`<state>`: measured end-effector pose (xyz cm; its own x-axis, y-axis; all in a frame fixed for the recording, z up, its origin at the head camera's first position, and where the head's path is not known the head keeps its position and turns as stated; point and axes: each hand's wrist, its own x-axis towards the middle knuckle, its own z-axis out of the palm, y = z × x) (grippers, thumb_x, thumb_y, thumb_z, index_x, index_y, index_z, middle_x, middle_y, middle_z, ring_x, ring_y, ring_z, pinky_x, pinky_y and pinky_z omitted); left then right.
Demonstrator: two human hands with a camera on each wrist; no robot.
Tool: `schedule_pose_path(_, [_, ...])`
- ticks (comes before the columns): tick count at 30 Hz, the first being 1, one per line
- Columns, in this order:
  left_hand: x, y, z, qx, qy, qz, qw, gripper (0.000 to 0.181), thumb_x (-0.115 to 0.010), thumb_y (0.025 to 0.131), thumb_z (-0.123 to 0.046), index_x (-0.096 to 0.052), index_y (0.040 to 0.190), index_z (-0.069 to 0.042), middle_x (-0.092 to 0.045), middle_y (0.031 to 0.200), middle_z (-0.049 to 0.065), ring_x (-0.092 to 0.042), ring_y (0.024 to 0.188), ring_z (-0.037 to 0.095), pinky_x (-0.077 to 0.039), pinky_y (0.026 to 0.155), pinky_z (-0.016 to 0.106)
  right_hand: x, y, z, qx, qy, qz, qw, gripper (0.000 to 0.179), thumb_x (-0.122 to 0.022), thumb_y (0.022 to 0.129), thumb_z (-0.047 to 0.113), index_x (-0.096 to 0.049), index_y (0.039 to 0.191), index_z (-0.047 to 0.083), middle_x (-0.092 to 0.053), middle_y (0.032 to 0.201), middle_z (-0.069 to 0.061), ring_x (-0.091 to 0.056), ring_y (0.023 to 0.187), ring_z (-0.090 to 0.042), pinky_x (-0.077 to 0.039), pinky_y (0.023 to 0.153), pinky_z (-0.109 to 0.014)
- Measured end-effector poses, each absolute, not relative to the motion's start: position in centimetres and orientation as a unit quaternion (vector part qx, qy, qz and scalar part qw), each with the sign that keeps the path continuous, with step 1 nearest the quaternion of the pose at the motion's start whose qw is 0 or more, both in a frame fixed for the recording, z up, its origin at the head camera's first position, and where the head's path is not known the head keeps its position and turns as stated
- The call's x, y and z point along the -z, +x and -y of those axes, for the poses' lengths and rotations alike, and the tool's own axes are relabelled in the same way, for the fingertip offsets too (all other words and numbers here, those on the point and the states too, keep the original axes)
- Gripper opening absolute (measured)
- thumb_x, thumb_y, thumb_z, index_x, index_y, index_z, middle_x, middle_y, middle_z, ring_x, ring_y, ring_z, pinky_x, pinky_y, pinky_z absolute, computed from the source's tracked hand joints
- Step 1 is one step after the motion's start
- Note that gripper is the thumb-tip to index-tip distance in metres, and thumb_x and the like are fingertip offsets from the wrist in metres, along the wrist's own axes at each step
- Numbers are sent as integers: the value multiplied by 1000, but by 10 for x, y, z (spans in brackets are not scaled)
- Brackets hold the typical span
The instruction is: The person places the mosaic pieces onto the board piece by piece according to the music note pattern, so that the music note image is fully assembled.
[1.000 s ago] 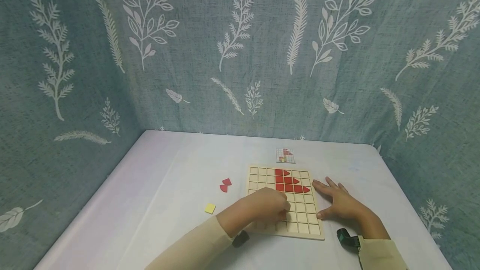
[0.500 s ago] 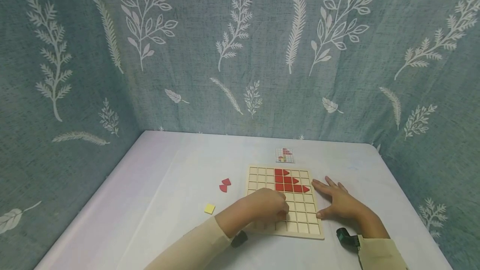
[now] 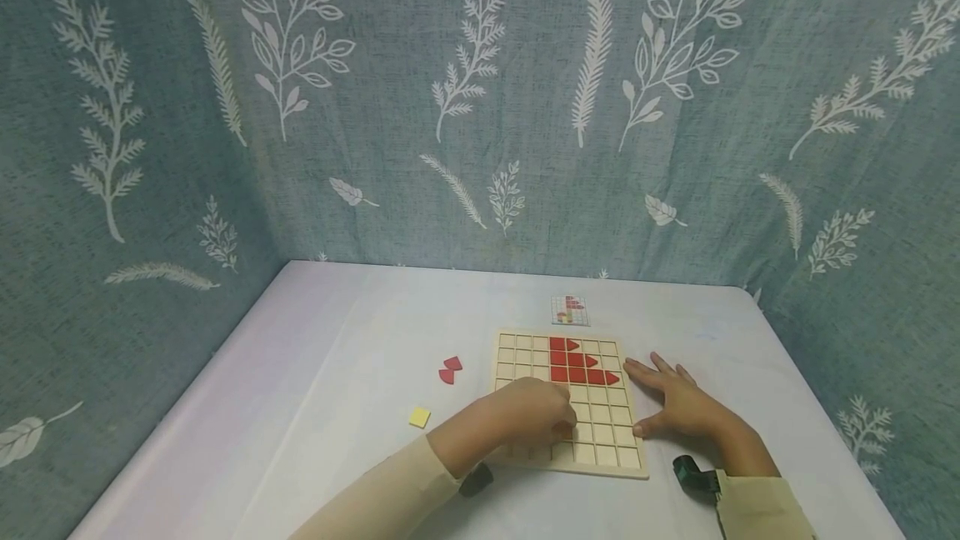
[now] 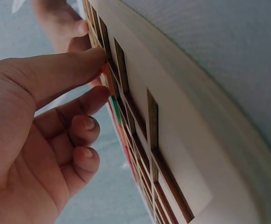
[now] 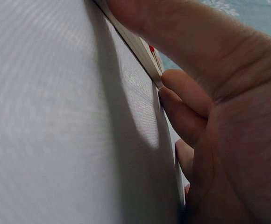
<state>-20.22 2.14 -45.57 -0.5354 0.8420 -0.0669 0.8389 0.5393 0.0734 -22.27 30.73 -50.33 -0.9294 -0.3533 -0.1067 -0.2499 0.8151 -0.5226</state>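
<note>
A wooden grid board (image 3: 611, 432) lies on the white table, with several red tiles (image 3: 577, 375), some square and some pointed, in its upper cells. My left hand (image 3: 528, 413) reaches over the lower part of the board, its thumb and index finger pinching a small orange tile (image 4: 108, 78) low at a cell. A green piece (image 4: 116, 110) shows just past those fingertips in the left wrist view; the hand hides it in the head view. Spread beside the board's right edge, my right hand (image 3: 678, 407) touches that edge with thumb and fingers.
Left of the board lie two red quarter-round tiles (image 3: 452, 364) and a yellow square tile (image 3: 420, 417). A small printed pattern card (image 3: 570, 311) lies behind the board. Leaf-patterned curtain (image 3: 465, 107) surrounds the table.
My left hand has shifted very slightly to the left over the same part of the board. The right hand and the loose tiles stay where they were.
</note>
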Motion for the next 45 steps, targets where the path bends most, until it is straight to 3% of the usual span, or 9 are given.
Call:
schedule_pose_path(9, [454, -203, -16, -43, 451, -888, 71, 9, -71, 89, -35, -75, 96, -31, -50, 71, -17, -47, 65, 2, -42, 64, 17, 506, -225, -308, 262, -163, -946, 99, 117, -84, 52, 60, -39, 149, 12, -31, 154, -15, -5, 144, -44, 3, 111, -60])
schedule_pose_path(13, [451, -205, -9, -38, 450, -890, 67, 16, -66, 92, -41, -71, 85, -28, -50, 69, -15, -46, 63, 5, -40, 59, 20, 506, -225, -308, 261, -158, -947, 101, 118, -84, 51, 61, -39, 149, 13, -29, 154, -16, -5, 144, -44, 3, 111, -61])
schedule_pose_path(18, [449, -208, 6, -23, 448, -892, 53, 7, -69, 91, -31, -73, 92, -26, -51, 74, -14, -46, 65, 4, -42, 62, 19, 504, -225, -309, 260, -154, -948, 102, 119, -84, 51, 61, -39, 149, 12, -30, 154, -14, -4, 144, -43, 4, 111, -60])
schedule_pose_path(24, [449, -212, 29, -47, 404, -911, 65, 16, -70, 88, -23, -76, 103, -22, -58, 83, -14, -50, 70, 3, -48, 72, 21, 505, -225, -309, 258, -144, -950, 103, 119, -85, 50, 60, -39, 150, 13, -29, 155, -14, -2, 144, -43, 4, 111, -60])
schedule_pose_path(29, [450, -217, 52, -68, 354, -929, 83, 9, -67, 90, -22, -75, 94, -21, -55, 77, -12, -47, 65, 6, -46, 62, 24, 506, -225, -307, 260, -144, -949, 106, 119, -85, 50, 60, -39, 149, 13, -30, 155, -14, -3, 144, -43, 4, 110, -61])
schedule_pose_path(31, [450, -219, 62, -68, 334, -936, 88, 12, -73, 84, -16, -74, 95, -22, -55, 78, -12, -48, 65, 7, -46, 62, 25, 506, -225, -306, 259, -146, -949, 104, 120, -85, 50, 60, -39, 149, 13, -31, 155, -13, -3, 144, -43, 4, 111, -60])
schedule_pose_path(36, [451, -226, 89, -63, 285, -953, 88, 38, -79, 75, -3, -74, 108, -20, -63, 93, -10, -56, 80, 8, -51, 79, 29, 507, -225, -306, 257, -152, -949, 100, 119, -85, 50, 59, -40, 149, 13, -32, 154, -13, -4, 144, -43, 4, 111, -60])
schedule_pose_path(40, [452, -232, 105, -61, 255, -961, 84, 25, -67, 90, -8, -73, 112, -18, -65, 101, -8, -60, 90, 10, -51, 87, 32, 507, -225, -307, 256, -155, -949, 99, 118, -85, 50, 59, -40, 149, 12, -32, 154, -13, -4, 144, -43, 3, 111, -60])
schedule_pose_path(45, [453, -238, 117, -63, 232, -965, 105, 28, -72, 86, -5, -74, 110, -18, -62, 89, -10, -59, 83, 10, -52, 85, 33, 507, -225, -307, 255, -157, -949, 97, 118, -85, 50, 60, -40, 149, 11, -32, 154, -13, -5, 144, -44, 4, 111, -60])
